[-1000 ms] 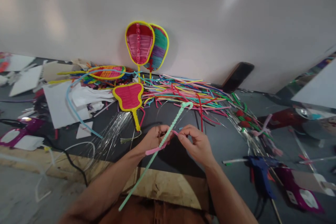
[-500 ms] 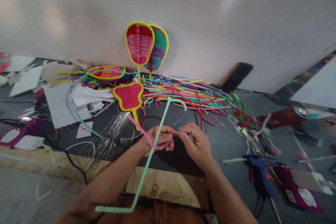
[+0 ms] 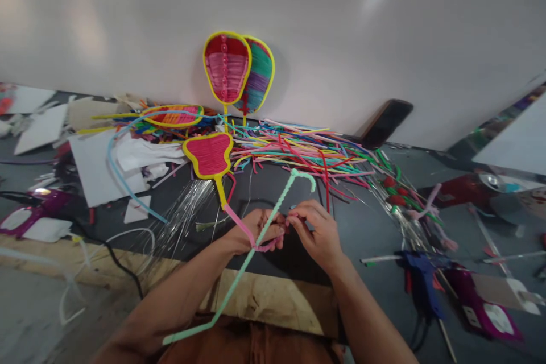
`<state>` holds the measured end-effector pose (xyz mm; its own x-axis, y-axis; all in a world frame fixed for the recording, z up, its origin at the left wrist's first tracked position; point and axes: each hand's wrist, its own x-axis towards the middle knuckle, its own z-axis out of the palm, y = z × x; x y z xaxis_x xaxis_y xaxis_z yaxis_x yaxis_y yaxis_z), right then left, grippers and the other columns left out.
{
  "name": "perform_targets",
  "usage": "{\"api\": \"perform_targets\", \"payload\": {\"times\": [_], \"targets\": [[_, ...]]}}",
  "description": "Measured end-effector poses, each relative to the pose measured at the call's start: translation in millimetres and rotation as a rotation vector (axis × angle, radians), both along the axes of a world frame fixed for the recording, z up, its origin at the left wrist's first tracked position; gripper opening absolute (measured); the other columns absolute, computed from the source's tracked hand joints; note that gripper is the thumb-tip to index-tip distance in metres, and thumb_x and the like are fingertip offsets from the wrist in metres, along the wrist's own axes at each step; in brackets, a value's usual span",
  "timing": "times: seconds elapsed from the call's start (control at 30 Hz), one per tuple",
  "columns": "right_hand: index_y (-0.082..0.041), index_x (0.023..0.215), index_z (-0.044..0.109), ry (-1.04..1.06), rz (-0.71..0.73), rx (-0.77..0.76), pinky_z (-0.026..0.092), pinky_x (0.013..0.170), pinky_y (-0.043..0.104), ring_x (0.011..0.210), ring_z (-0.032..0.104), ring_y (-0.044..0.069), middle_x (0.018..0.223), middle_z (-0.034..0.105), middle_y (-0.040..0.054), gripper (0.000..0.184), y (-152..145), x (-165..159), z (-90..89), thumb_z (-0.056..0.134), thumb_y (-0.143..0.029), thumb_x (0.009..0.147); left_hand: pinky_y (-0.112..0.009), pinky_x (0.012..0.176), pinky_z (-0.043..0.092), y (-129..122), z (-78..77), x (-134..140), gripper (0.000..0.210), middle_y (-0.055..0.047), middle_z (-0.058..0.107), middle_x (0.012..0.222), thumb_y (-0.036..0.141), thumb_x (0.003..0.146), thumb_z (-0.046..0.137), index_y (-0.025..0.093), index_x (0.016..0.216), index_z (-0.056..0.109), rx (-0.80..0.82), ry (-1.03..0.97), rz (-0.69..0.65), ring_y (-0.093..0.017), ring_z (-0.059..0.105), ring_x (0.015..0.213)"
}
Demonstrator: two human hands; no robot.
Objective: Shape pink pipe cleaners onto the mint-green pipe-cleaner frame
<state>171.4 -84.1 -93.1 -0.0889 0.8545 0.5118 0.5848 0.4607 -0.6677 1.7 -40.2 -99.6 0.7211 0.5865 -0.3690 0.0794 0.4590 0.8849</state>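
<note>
Closed round the work, my left hand [image 3: 261,226] holds a pink pipe cleaner [image 3: 239,223] where it meets a long mint-green pipe cleaner [image 3: 239,273]. The green stem is twisted along its upper part, hooked at the top and bent at the lower end, slanting across my left hand and forearm. The pink one loops around the stem, with one tail sticking out to the upper left. My right hand [image 3: 318,232] is closed in a pinch at the pink pipe cleaner's other end, close to my left fingertips. The exact grip there is partly hidden by fingers.
A pink, yellow-rimmed fan shape [image 3: 209,156] lies ahead; two more lean on the white wall [image 3: 333,28]. Loose pipe cleaners [image 3: 298,148] spread behind my hands. A phone [image 3: 386,123] leans at the right, near a can [image 3: 460,190] and a blue glue gun [image 3: 422,284].
The green stem has tilted further right, its hook shifting right and down. The pink tail has swung right and lower. My right fingers have curled closer round the pink end.
</note>
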Motion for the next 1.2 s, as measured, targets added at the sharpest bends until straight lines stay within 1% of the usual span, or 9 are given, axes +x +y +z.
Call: {"api": "perform_targets", "payload": {"times": [0.27,0.33,0.4,0.5,0.6,0.73,0.83,0.97,1.2], "targets": [[-0.020,0.080,0.064,-0.225,-0.117,0.065,0.041,0.068,0.032,0.071,0.055,0.017,0.072,0.063,0.0044,0.005,-1,-4,-3.5,0.059,-0.020,0.082,-0.016,0.036,0.033,-1,-7.0,2,0.038,0.000,0.059,0.052,0.048,0.067,0.070,0.011,0.073,0.059,-0.022,-0.042,-0.071,-0.006,0.048,0.039],[-0.020,0.083,0.063,-0.119,-0.133,0.044,0.041,0.066,0.031,0.070,0.054,0.017,0.073,0.062,0.0040,0.005,-3,-3,-1.1,0.058,-0.021,0.083,-0.016,0.038,0.035,-1,-7.3,1,0.036,-0.001,0.061,0.052,0.045,0.067,0.071,0.011,0.075,0.060,-0.057,-0.059,-0.014,-0.007,0.051,0.041],[-0.019,0.082,0.061,0.084,-0.155,-0.027,0.041,0.062,0.028,0.067,0.052,0.015,0.073,0.060,0.0028,0.007,-4,-2,0.3,0.055,-0.021,0.084,-0.017,0.043,0.039,0,-4.6,0,0.033,0.000,0.059,0.049,0.042,0.068,0.071,0.011,0.075,0.060,-0.124,-0.115,0.077,-0.008,0.052,0.042],[-0.019,0.079,0.061,0.458,-0.136,-0.302,0.036,0.053,0.024,0.057,0.045,0.011,0.067,0.055,-0.0003,0.014,-2,-3,-2.1,0.053,-0.029,0.086,-0.022,0.052,0.047,-1,2.0,-2,0.029,0.004,0.053,0.042,0.038,0.069,0.072,0.012,0.070,0.059,-0.260,-0.288,0.143,-0.005,0.046,0.037],[-0.019,0.087,0.064,0.870,0.041,-0.614,0.029,0.047,0.021,0.050,0.039,0.008,0.062,0.051,-0.0027,0.019,2,-8,-8.6,0.060,-0.037,0.081,-0.026,0.054,0.049,-6,3.9,-3,0.026,0.004,0.052,0.042,0.034,0.071,0.072,0.012,0.069,0.059,-0.371,-0.449,0.044,-0.003,0.041,0.034],[-0.019,0.080,0.067,1.220,0.243,-0.804,0.028,0.047,0.020,0.049,0.038,0.006,0.059,0.051,-0.0039,0.023,5,-13,-15.9,0.075,-0.037,0.067,-0.028,0.055,0.049,-14,-2.5,-1,0.023,0.002,0.053,0.043,0.032,0.074,0.069,0.011,0.068,0.062,-0.462,-0.490,-0.148,-0.005,0.044,0.036],[-0.019,0.071,0.068,1.314,0.367,-0.836,0.027,0.045,0.019,0.046,0.036,0.004,0.055,0.050,-0.0050,0.025,4,-10,-18.9,0.080,-0.037,0.059,-0.028,0.055,0.048,-19,-4.9,2,0.024,0.002,0.052,0.042,0.033,0.072,0.069,0.010,0.066,0.062,-0.490,-0.478,-0.226,-0.006,0.044,0.036],[-0.019,0.066,0.068,1.297,0.496,-0.876,0.026,0.043,0.019,0.044,0.037,0.004,0.054,0.053,-0.0046,0.027,2,-5,-21.8,0.082,-0.038,0.054,-0.028,0.053,0.047,-21,-2.6,6,0.027,0.001,0.052,0.040,0.034,0.068,0.072,0.010,0.063,0.062,-0.521,-0.430,-0.255,-0.006,0.042,0.034],[-0.016,0.064,0.065,1.236,0.435,-0.936,0.025,0.043,0.019,0.041,0.038,0.005,0.048,0.053,-0.0051,0.025,3,-6,-18.1,0.079,-0.035,0.058,-0.030,0.056,0.046,-21,-6.6,7,0.028,0.002,0.052,0.040,0.036,0.066,0.074,0.011,0.063,0.063,-0.507,-0.343,-0.241,-0.006,0.042,0.035]]}}
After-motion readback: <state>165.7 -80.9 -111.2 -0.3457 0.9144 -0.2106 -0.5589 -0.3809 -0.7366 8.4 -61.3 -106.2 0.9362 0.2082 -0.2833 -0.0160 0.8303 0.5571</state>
